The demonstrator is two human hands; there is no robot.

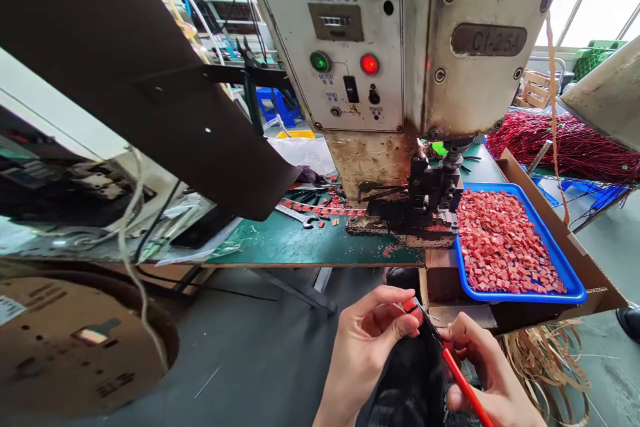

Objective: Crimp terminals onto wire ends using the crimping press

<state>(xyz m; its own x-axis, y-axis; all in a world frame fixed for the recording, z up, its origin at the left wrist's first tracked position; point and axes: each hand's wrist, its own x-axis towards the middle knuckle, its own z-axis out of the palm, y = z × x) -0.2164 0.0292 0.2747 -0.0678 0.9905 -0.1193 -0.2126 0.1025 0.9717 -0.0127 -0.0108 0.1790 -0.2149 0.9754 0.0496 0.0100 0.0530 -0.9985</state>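
Above my lap, my left hand (367,343) pinches a small red piece (411,306) between thumb and fingertips. My right hand (493,370) is closed around a slim hand tool (465,380) with a red handle and a narrow dark tip. That tip meets the red piece at the left fingertips; its exact kind is unclear. Just beyond my hands stands a worn press machine (370,160) marked C1-2.5A, its red lamp lit. A strip of red pieces (320,209) runs toward its head from the left.
Right of the press, a blue tray (575,297) full of small red pieces rests on a cardboard box (600,280). A wrench (300,215) lies on the green table (280,243). At left are a cardboard reel (75,347) and a dark hanging panel (200,127). Red wires (565,147) are piled behind.
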